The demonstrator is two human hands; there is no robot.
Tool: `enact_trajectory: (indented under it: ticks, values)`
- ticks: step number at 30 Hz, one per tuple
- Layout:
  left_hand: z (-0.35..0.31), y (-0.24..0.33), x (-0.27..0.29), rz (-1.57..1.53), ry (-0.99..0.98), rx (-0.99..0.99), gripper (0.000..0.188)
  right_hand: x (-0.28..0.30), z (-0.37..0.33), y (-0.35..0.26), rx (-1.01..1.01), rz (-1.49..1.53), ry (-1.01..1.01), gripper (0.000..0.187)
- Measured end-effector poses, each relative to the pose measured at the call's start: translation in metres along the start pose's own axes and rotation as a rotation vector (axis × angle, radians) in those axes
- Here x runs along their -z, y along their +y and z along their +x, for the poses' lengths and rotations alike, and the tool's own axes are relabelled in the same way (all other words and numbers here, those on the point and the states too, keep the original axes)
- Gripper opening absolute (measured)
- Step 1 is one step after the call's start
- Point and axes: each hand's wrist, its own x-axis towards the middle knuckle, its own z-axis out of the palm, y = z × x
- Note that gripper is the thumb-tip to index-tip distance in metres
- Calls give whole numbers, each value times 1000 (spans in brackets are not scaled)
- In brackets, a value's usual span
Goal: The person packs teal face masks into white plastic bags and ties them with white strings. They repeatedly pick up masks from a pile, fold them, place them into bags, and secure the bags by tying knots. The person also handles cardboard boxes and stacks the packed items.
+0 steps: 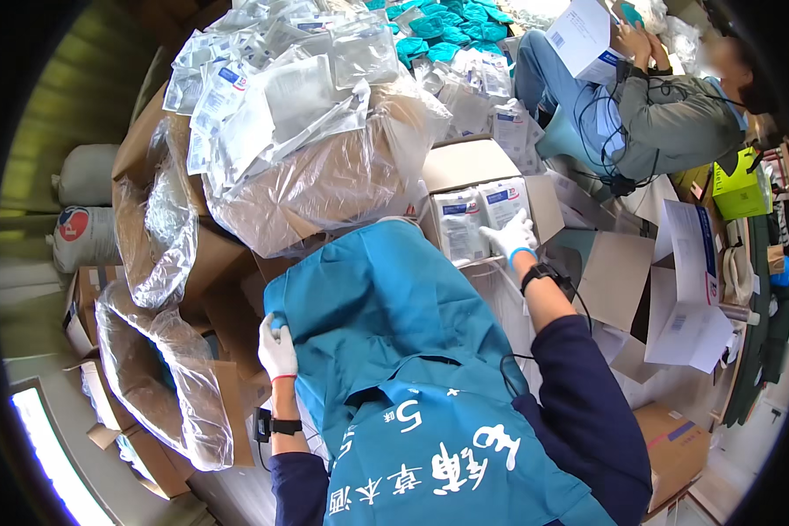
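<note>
My right hand (510, 237), in a white glove, reaches to an open cardboard carton (467, 158). Its fingers are apart and rest against the printed packets (461, 230) standing in rows inside; no packet is lifted. My left hand (278, 351), also gloved in white, is at the left edge of the teal apron (386, 289) over my lap. Its fingers are curled, and a small bit of blue shows at their tips; whether that is apron cloth or a separate piece is hard to tell. Both wrists carry black bands with devices.
A plastic-lined box (324, 188) heaped with clear packets (294, 92) stands ahead on the left, with teal bundles (451, 26) beyond. Another lined carton (171, 377) is at my left. At far right a seated person (675, 123) handles a white box (581, 39). Opened cartons (618, 276) lie right.
</note>
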Motion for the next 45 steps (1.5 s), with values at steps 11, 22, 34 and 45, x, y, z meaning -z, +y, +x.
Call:
enact_trajectory:
  ticks: [11,22,34,45]
  values:
    - [15,6,1,116,-20,-16,42,-13,29,10,268,-100,196,28]
    - [-25,142,11,-520,-143,-324,51,110,-164,-16,871,850,9,16]
    - [-9,128,27,-347,-815,-491,27,60,-282,-52,1291,580,-336,46]
    - [-23,128,4,-191,-358,-702,6,26,-243,-88,1306,424,-121,12]
